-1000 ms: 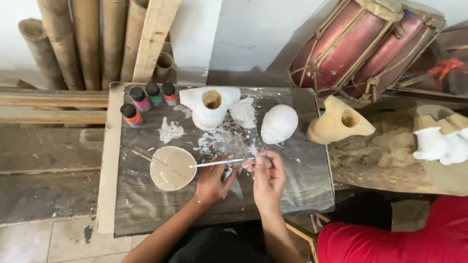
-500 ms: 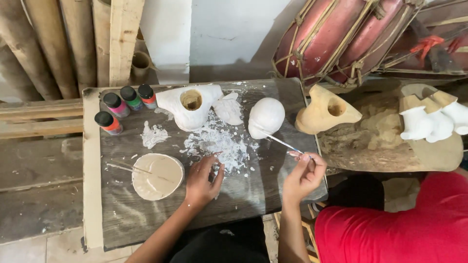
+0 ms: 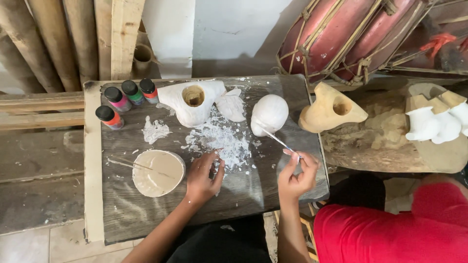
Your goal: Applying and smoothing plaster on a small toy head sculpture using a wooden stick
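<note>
right hand [image 3: 296, 171] has swung right off the bowl, now pinching a thin brush [image 3: 276, 139] whose tip touches the white egg-shaped piece [image 3: 269, 114] | left hand [image 3: 204, 176] loosely curled, holding nothing, resting on the table [image 3: 253, 195] by the white scraps [image 3: 219, 139] | bowl of beige paste [image 3: 157, 173] just left, paint bottles [image 3: 124, 100] far left

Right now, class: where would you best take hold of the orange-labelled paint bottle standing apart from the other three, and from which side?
Grip the orange-labelled paint bottle around its black cap, coming from above: it stands upright, cap uppermost. Its left, toward the board's edge, is also free; the other bottles stand behind it.
</note>
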